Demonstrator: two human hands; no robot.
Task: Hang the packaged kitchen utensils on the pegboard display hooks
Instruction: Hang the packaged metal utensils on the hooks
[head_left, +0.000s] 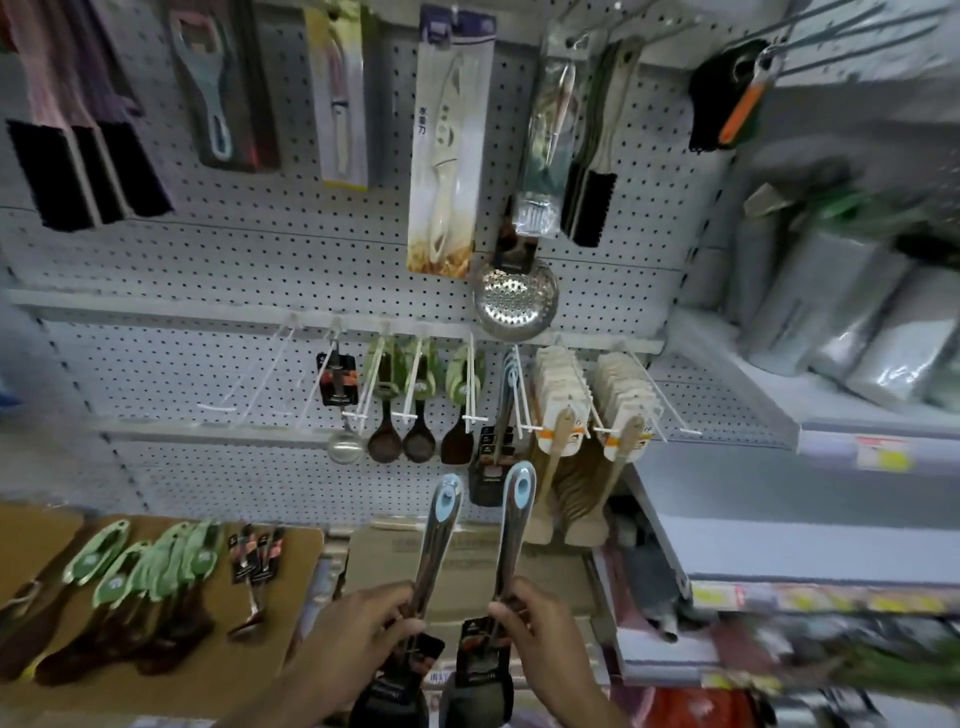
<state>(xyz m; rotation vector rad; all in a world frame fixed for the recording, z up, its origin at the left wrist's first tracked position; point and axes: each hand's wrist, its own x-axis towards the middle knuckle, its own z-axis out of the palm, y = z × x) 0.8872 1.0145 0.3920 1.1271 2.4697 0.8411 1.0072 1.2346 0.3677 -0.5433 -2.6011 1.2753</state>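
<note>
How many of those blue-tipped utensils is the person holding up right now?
2: one in the left hand, its blue tip up; one in the right hand, blue tip up. More like them may hang behind.

A: Where's room showing?
B: Two bare hooks (244, 379) at the left of the rail are sitting open. Further right, hanging ladles (395, 415) and wooden spatula packs (563, 410) are crowding every hook.
</note>
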